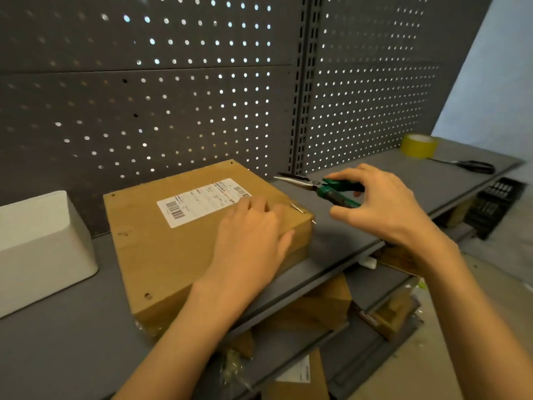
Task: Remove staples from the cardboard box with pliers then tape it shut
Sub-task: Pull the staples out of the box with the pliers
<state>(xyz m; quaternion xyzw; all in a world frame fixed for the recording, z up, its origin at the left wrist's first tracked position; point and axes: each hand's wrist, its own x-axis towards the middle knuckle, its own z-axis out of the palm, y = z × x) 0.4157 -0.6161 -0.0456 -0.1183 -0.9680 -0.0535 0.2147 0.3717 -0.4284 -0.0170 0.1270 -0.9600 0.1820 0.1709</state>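
Cardboard box [173, 249] is laid flat on grey shelf [72, 342], label up, w/ left hand [251, 241] pressed on top, fingers straight. One staple [297, 208] is seen at the far right corner, not yet pulled. Pliers [323, 187] are gripped by right hand [383, 203], nose apart from box. Tape roll [418, 145] is left untouched far right; taping is judged still to do.

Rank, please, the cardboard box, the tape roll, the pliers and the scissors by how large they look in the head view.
1. cardboard box, largest by far
2. pliers
3. scissors and tape roll: they look alike, and both lie farther from the camera, so I cannot rank them.
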